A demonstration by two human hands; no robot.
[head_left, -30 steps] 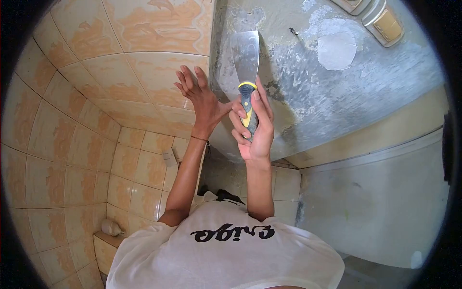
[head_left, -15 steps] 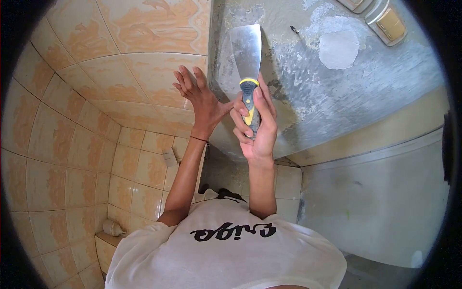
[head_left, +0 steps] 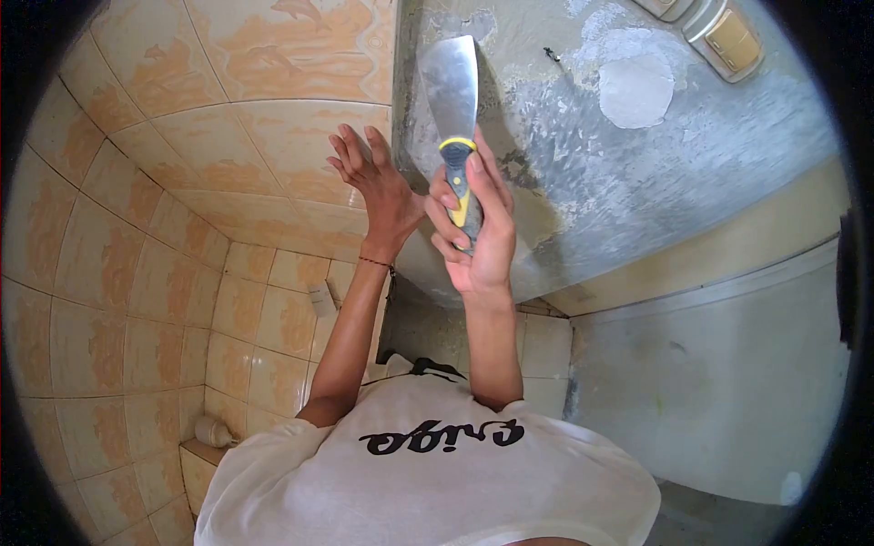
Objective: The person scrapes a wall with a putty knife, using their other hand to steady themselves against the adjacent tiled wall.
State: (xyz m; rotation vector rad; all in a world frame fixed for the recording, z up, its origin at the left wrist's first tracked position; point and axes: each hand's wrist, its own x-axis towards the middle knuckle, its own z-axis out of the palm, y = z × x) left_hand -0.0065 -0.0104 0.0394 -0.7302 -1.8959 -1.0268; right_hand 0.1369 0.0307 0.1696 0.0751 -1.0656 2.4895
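Note:
My right hand is wrapped round the grey and yellow handle of a putty knife. The wide metal blade points up and away from me, in front of the patchy grey wall. My left hand has its fingers spread over the orange-patterned tiles, close to where they meet the grey wall. Its thumb stretches toward my right hand, with the tip hidden behind it. Nothing shows in the left hand.
A switch or socket plate sits at the upper right, near a pale round patch on the grey wall. A pale door-like panel stands to the right. At lower left a whitish container rests on a tiled ledge.
My right hand has shifted slightly left with the putty knife, whose blade now leans a little further left. My left hand has stayed in place.

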